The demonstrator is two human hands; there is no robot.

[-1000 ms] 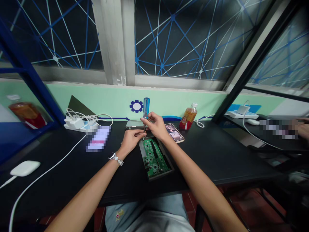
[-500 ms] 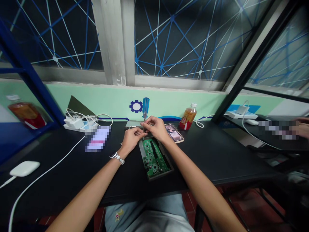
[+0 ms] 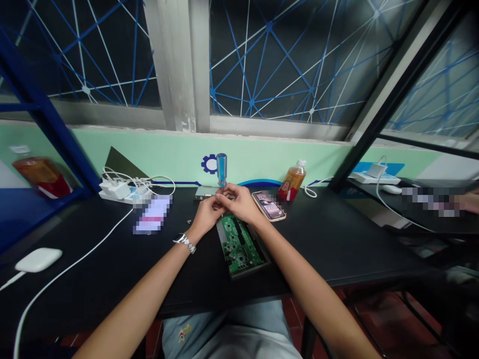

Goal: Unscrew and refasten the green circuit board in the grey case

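Observation:
A blue-handled screwdriver [image 3: 222, 168] stands upright over the far end of a green circuit board [image 3: 241, 244] in a metal frame. My right hand [image 3: 239, 200] has its fingers closed round the screwdriver's shaft, just under the handle. Close against it, my left hand [image 3: 207, 214] pinches low down near the board's far left corner; what lies between its fingertips is hidden. The screwdriver's tip is hardly visible behind the fingers. Behind my hands lies a flat grey metal part [image 3: 204, 192].
On the black table [image 3: 318, 244], a phone [image 3: 269, 205] and a drink bottle [image 3: 292, 180] are right of my hands. To the left are a blurred-out phone [image 3: 154, 214], a power strip [image 3: 123, 192], cables and a white case [image 3: 38, 260]. Small bits [image 3: 189, 221] lie near my left wrist.
The screwdriver has shifted slightly left and its handle has turned. My right hand has moved left and my fingers are closer together. Small bits by my left wrist are now more visible.

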